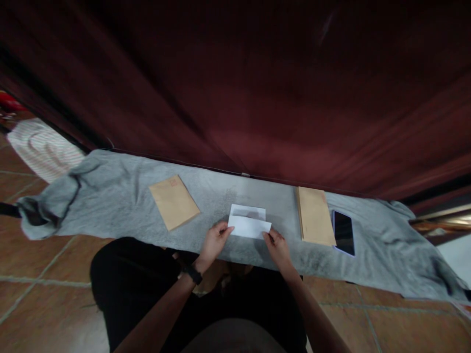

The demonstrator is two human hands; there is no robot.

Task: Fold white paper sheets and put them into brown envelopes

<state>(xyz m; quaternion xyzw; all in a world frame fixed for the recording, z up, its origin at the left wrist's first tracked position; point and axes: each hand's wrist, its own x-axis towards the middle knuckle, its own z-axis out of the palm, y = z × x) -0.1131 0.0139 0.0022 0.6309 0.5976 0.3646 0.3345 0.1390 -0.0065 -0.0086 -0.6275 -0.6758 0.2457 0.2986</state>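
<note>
A sheet of white paper [248,227], folded over on itself, is held just above the grey cloth in front of me. Part of its back layer shows beyond the front fold. My left hand [216,240] pinches the left end between thumb and fingers. At the right end, my right hand [276,247] grips the lower corner in the same way. Left of the paper lies a single brown envelope [174,202], turned at an angle. To the right rests a stack of brown envelopes [316,215].
A phone [343,233] with a purple edge lies beside the envelope stack. Grey cloth [121,196] covers the long narrow surface. Dark red fabric [235,98] rises behind it. A striped cloth [46,149] hangs at far left, above the tiled floor [47,260].
</note>
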